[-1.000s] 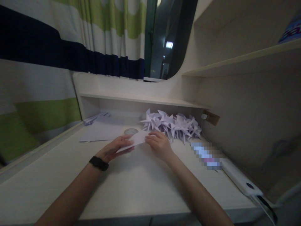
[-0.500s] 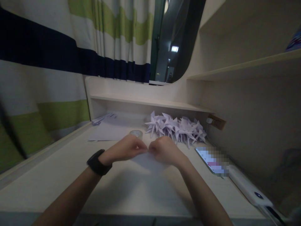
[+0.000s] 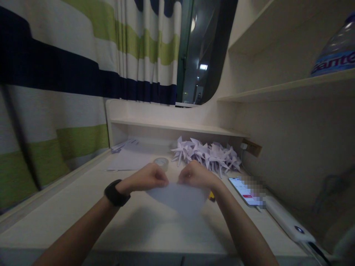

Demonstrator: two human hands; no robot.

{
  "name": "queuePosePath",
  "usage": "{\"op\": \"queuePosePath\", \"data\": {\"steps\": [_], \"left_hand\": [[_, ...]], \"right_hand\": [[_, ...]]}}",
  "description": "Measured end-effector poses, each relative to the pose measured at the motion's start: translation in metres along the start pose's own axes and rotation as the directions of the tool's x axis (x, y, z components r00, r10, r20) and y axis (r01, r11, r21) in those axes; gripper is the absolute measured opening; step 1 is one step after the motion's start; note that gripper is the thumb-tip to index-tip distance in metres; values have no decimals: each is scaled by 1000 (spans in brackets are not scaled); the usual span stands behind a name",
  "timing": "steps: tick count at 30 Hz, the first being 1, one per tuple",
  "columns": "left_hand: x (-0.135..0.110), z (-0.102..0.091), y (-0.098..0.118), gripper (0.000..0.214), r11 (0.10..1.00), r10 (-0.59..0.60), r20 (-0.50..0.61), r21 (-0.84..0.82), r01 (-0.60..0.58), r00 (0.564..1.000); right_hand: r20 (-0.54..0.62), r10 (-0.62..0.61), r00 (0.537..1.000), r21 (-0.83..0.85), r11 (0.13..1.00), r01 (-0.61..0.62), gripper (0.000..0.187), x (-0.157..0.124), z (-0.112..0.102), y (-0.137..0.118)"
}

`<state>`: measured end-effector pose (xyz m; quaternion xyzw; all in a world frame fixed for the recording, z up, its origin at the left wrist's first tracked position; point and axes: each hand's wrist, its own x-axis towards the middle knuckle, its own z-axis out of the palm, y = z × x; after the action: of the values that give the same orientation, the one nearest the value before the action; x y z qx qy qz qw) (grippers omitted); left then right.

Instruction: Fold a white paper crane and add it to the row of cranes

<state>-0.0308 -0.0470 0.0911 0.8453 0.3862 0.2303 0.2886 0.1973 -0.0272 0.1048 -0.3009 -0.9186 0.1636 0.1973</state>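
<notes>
A sheet of white paper hangs between my hands above the desk, its lower part blurred by motion. My left hand pinches its upper edge from the left, with a black watch on the wrist. Closed on the same edge a little to the right is my right hand. Just beyond my hands stands a roll of clear tape. Folded white paper pinwheels lie in a heap behind my right hand. A small yellow and black object shows partly beside my right wrist.
A stack of white paper lies at the back left, with folded strips behind it. On the right are a lit phone and a white power bank with cables. A bottle stands on the upper right shelf.
My hands have moved slightly apart along the paper's edge, and more of the sheet shows between them. The view has tilted, bringing the bottle and the yellow object into sight.
</notes>
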Motion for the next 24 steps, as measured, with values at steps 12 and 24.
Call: {"op": "queuePosePath", "data": {"steps": [12,24], "left_hand": [[-35,-36,-53,25,972,-233,-49,-51,231,971],[13,20,-5,32,977,148,-34,161,-141,988]], "right_hand": [[10,237,972,135,962,-236,12,-24,-31,27],[121,148,982,186,968,-169,14,5,0,16]]}}
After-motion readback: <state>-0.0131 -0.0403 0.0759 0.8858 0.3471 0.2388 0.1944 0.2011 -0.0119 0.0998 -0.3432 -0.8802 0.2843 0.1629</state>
